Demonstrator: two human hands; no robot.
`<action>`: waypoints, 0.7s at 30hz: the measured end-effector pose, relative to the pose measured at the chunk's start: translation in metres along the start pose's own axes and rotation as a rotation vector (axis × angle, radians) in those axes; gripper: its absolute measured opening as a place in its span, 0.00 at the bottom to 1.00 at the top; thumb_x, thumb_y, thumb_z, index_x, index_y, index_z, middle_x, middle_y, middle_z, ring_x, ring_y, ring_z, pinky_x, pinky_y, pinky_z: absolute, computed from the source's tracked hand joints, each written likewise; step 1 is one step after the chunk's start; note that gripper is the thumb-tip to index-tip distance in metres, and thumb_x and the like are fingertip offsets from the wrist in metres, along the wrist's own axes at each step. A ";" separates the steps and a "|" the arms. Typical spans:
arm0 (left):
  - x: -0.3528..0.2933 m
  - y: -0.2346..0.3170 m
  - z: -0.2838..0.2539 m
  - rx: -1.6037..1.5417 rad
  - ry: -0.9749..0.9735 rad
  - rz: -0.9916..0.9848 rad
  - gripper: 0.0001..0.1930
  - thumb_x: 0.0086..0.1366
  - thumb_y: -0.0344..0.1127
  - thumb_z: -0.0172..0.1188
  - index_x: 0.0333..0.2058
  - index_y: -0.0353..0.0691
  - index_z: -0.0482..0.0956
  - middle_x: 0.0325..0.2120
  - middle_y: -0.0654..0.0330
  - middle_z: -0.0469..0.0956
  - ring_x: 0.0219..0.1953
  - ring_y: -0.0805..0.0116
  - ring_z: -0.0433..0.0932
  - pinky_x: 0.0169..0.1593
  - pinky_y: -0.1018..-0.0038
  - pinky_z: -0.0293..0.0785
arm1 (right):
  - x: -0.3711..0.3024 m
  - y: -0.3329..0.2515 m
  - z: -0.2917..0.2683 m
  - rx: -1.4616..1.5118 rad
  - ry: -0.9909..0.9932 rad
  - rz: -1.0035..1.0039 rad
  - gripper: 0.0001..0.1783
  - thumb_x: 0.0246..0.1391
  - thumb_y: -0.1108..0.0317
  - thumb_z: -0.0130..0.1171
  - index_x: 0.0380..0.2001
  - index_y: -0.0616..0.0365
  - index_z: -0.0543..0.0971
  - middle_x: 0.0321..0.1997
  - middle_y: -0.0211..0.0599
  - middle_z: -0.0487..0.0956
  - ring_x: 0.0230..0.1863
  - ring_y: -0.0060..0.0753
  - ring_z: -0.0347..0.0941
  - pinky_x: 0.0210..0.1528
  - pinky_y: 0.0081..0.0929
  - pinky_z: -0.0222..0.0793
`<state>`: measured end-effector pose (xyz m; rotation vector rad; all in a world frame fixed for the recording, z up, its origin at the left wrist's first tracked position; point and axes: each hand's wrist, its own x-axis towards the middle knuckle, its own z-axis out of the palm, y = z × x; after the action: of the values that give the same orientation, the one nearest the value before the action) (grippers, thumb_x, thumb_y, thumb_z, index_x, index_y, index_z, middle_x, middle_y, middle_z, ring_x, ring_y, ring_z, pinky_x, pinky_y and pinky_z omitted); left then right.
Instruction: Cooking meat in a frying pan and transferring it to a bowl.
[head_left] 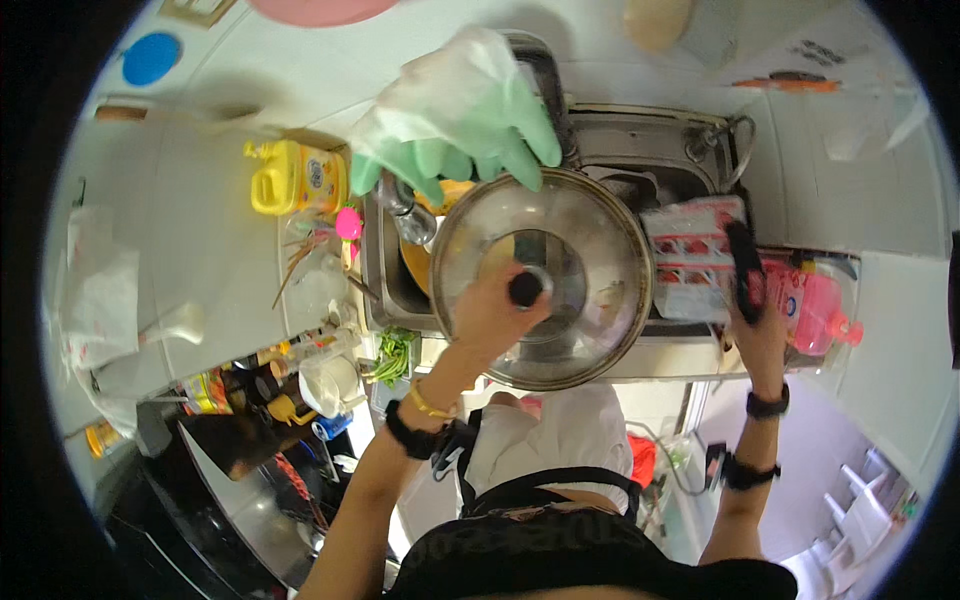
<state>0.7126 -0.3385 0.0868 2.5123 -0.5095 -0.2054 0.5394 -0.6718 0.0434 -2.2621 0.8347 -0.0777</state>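
Note:
My left hand [492, 318] is closed round the black knob [525, 290] of a large round glass pot lid [610, 270] with a metal rim. The lid is held over the sink [395, 290] and hides much of it. At the right, my right hand [757, 335] is closed on a long black handle-like object [744, 268]; its kind is not clear. That object lies against a clear plastic package with red and white print [690, 255], which rests over the right basin.
Green and white rubber gloves [470, 110] hang behind the lid. A yellow jug [300, 178] stands at the left, and a pink bottle [825, 315] at the right. Green vegetables [395, 355] lie on the counter's left. A wok [265, 510] sits at the lower left.

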 end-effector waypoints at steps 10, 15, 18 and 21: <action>0.030 0.049 0.122 -0.076 -0.216 -0.189 0.25 0.51 0.47 0.65 0.43 0.40 0.70 0.29 0.48 0.79 0.34 0.46 0.79 0.38 0.57 0.74 | -0.077 -0.005 -0.106 0.160 0.009 0.188 0.15 0.52 0.74 0.58 0.44 0.68 0.74 0.29 0.29 0.75 0.28 0.21 0.67 0.29 0.20 0.64; 0.020 0.051 0.159 -0.221 -0.128 -0.215 0.26 0.55 0.44 0.62 0.49 0.39 0.67 0.33 0.45 0.78 0.38 0.45 0.77 0.43 0.58 0.73 | -0.057 -0.026 -0.134 0.266 -0.166 0.159 0.19 0.55 0.72 0.60 0.49 0.67 0.72 0.39 0.33 0.76 0.37 0.23 0.70 0.41 0.19 0.67; -0.019 0.058 0.140 -0.415 -0.091 -0.249 0.23 0.58 0.36 0.56 0.52 0.38 0.63 0.34 0.40 0.76 0.37 0.42 0.77 0.40 0.54 0.73 | -0.041 -0.038 -0.107 0.432 -0.179 -0.004 0.23 0.54 0.72 0.61 0.52 0.67 0.70 0.43 0.32 0.75 0.41 0.23 0.70 0.43 0.20 0.67; -0.087 0.031 0.137 -0.478 0.059 -0.147 0.20 0.58 0.36 0.57 0.49 0.37 0.68 0.32 0.40 0.76 0.37 0.42 0.77 0.41 0.55 0.73 | -0.032 -0.068 -0.073 0.166 -0.378 -0.113 0.22 0.51 0.71 0.65 0.48 0.64 0.72 0.41 0.30 0.75 0.39 0.21 0.70 0.42 0.22 0.68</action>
<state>0.5887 -0.3959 -0.0061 2.0798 -0.2172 -0.2722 0.5304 -0.6605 0.1475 -2.0756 0.4822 0.2158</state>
